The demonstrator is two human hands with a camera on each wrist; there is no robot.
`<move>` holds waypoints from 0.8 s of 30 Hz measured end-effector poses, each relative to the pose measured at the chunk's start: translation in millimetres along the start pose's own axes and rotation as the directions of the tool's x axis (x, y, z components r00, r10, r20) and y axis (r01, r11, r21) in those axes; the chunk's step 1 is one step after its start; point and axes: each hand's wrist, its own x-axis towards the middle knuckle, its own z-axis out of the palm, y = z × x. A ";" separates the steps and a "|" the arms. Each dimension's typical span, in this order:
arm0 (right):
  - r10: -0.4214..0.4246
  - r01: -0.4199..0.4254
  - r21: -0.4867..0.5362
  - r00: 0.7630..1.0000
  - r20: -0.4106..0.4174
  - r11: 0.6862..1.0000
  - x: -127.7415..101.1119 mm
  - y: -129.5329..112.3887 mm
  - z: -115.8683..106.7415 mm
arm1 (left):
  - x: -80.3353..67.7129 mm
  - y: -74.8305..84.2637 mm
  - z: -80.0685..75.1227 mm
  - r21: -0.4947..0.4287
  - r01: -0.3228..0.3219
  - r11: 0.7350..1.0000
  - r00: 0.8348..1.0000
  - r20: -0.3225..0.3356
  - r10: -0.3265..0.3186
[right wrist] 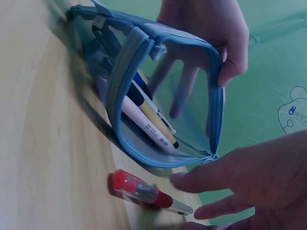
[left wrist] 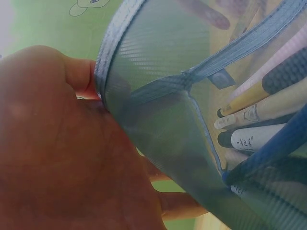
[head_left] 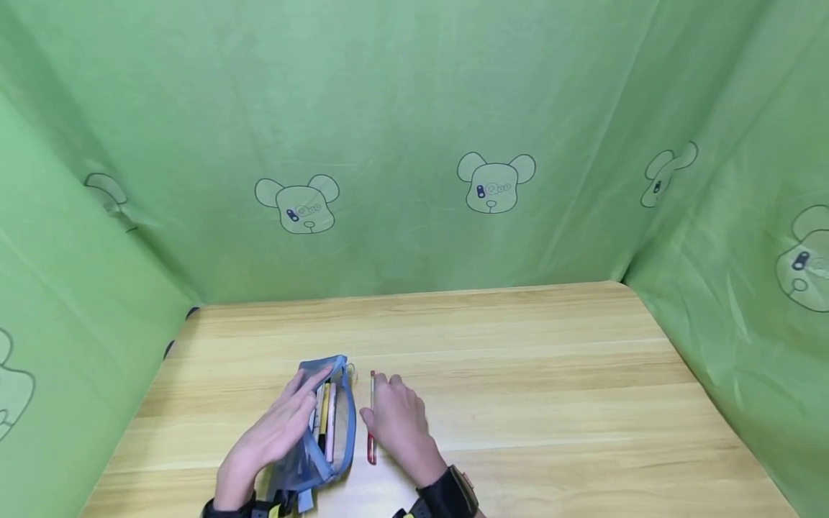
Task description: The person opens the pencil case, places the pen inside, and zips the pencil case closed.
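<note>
Green cloth printed with cartoon bear heads (head_left: 495, 183) walls in a pale wooden bench (head_left: 518, 374) on three sides. Near the left front of the bench lies a blue mesh pencil case (head_left: 324, 432), its zip open and its mouth facing right. The left hand (head_left: 275, 432) holds the case from the left, the fingers spread over its upper wall and the thumb curled on the rim, so this grip is clamped on the case. Just right of the case a red pen (head_left: 372, 417) lies on the bench, pointing near to far. The right hand (head_left: 398, 424) rests beside the pen, fingers straight and slightly apart, fingertips at or just short of its barrel; whether they touch it is hard to tell.

From the head view the case's contents are only coloured streaks. The right wrist view looks into the open mouth and shows several pens (right wrist: 148, 122) lying along the lower wall, white, yellow and dark. The left wrist view, through the mesh, shows their ends (left wrist: 249, 120) close up; one white barrel carries small dark print, too blurred to read.
</note>
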 end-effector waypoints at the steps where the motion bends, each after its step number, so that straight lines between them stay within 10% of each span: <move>1: -0.005 0.005 -0.014 1.000 0.006 1.000 -0.8 -0.4 0.3 | 0.0 0.1 0.1 0.000 0.000 1.000 1.000 0.000 0.000; 24: 0.041 -0.062 0.147 0.989 0.143 0.987 1.9 8.9 -14.8 | -0.2 -1.4 -0.1 0.012 -0.047 0.999 0.999 -0.021 0.047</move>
